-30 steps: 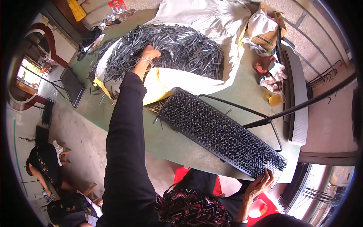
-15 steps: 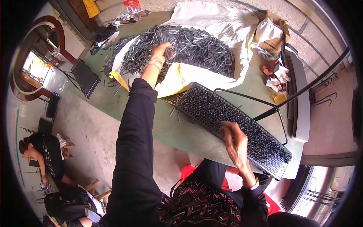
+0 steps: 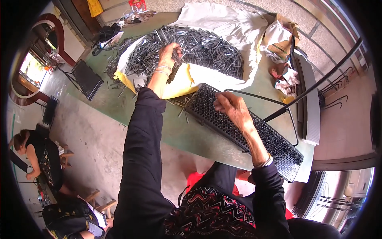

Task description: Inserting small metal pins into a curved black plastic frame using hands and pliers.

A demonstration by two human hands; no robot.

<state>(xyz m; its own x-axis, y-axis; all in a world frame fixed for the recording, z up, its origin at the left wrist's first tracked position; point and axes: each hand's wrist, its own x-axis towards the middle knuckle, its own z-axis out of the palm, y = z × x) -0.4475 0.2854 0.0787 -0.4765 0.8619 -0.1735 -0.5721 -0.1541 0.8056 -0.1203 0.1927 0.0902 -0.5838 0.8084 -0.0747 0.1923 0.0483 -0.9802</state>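
Note:
A heap of thin dark grey sticks lies on a white and yellow sheet on the table. My left hand is at the heap's near side, fingers curled round a few of these sticks. Nearer and to the right, a long black perforated tray slants across the table, many of its holes filled with small dark pieces. My right hand is over the tray's upper left part, fingers pinched together. Whatever sits between those fingertips is too small to make out.
A black wire frame stands against the tray's far side. Cloth gloves and a cardboard box lie at the right. Another dark tray stands at the table's left end. Two people sit at lower left.
My right hand has moved up and left along the tray, from its middle toward its upper left end. My left hand stays at the heap, with sticks now showing at its fingers.

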